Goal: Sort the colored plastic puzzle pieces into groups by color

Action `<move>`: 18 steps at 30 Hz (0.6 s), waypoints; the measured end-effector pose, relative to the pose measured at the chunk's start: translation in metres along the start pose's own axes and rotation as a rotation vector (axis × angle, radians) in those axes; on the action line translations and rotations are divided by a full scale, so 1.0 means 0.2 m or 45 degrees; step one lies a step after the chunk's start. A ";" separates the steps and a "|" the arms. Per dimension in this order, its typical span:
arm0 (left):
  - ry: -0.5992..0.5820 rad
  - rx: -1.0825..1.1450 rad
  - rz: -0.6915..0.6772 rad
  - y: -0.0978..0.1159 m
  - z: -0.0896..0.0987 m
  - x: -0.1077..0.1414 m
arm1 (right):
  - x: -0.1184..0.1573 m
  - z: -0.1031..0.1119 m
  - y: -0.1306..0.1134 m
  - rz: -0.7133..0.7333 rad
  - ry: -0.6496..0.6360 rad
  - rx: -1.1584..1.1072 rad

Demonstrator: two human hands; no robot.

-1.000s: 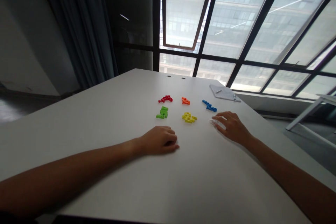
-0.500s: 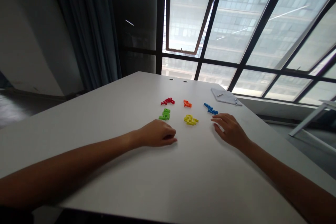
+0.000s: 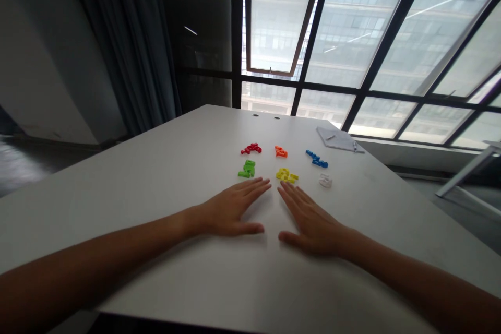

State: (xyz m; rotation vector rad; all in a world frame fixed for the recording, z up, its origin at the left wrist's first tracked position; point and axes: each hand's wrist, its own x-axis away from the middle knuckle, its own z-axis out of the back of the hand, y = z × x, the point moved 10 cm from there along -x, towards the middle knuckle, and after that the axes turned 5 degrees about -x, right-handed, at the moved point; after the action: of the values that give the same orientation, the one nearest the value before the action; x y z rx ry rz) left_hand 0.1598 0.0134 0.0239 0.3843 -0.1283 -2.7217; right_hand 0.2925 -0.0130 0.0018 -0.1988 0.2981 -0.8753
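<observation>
My left hand (image 3: 233,207) lies flat on the white table (image 3: 219,282), fingers stretched out and thumb apart, holding nothing. Facing it, my right hand (image 3: 309,219) is likewise flat and open, its fingertips just in front of the small yellow pieces (image 3: 286,175). A cluster of green pieces (image 3: 247,168) lies just beyond my left fingers. Farther back are red pieces (image 3: 251,148), orange pieces (image 3: 281,152) and blue pieces (image 3: 316,158). A small group of white or clear pieces (image 3: 325,180) sits to the right of the yellow ones. The exact kind of pieces is too small to tell.
A paper pad or notebook (image 3: 340,139) with pens on it lies at the table's back right. Two dark round fittings (image 3: 255,115) are set near the far edge. Windows stand behind, a dark curtain (image 3: 117,36) at left, a white table leg (image 3: 465,172) at right.
My left hand has gone from curled to flat and spread. My right hand has moved left and toward me, uncovering the white pieces. The coloured clusters stay in place.
</observation>
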 end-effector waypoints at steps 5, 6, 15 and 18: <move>-0.317 -0.041 -0.017 0.00 -0.21 0.06 | 0.05 -0.19 0.06 -0.127 -0.332 -0.054; -0.322 -0.042 -0.012 0.00 -0.21 0.06 | 0.04 -0.19 0.06 -0.131 -0.324 -0.056; -0.258 -0.015 -0.015 0.01 -0.18 0.06 | 0.03 -0.17 0.07 -0.059 -0.115 -0.048; -0.230 -0.038 0.003 0.01 -0.17 0.05 | 0.03 -0.12 0.06 -0.055 0.000 -0.026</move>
State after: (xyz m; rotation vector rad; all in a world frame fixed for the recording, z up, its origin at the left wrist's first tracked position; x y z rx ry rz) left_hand 0.1612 0.0066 -0.0119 0.1292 -0.1370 -2.7489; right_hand 0.2955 -0.0112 -0.0256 -0.2248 0.3035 -0.9151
